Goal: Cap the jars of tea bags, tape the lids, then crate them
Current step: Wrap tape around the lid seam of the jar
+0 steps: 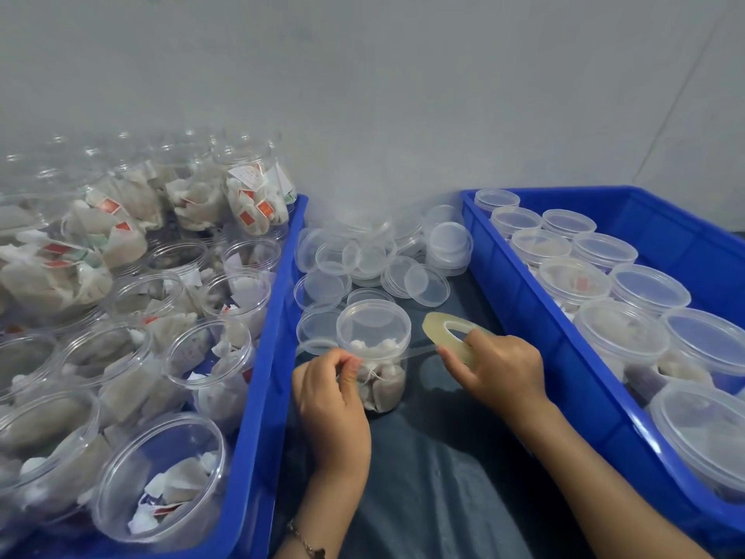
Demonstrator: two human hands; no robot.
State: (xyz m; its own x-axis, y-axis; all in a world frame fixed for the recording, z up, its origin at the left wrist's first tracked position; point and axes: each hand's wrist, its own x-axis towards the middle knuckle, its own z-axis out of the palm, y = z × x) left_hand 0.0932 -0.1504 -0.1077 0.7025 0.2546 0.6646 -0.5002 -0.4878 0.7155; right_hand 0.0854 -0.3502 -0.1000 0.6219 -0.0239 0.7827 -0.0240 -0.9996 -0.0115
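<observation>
Jar in hand: a clear round plastic jar of pale tea bags [377,357], already capped with a clear snap lid, stands upright on the dark grey sheet [435,457] between the two crates.
Tape strip: a clear strip [419,349] runs taut from the roll to the jar's lid seam, likely so it can wrap the seam without wrinkling.
Left hand: the left hand [332,391] has fingers and thumb curled against the jar's near-left side, pinching at the lid seam, probably pressing the tape's free end down and steadying the jar.
Right hand: the right hand [494,367] grips the flat yellowish roll of clear tape [453,334], held out to the jar's right to keep tension.
Loose lids: a heap of clear round plastic lids [375,256] lies just behind the jar, within easy reach for capping.
Left crate: the blue plastic crate on the left [262,417] holds many open, uncapped jars of tea bags, some stacked at the back.
Right crate: the blue plastic crate on the right [564,357] holds capped jars in rows; whether their lids are taped I cannot tell.
</observation>
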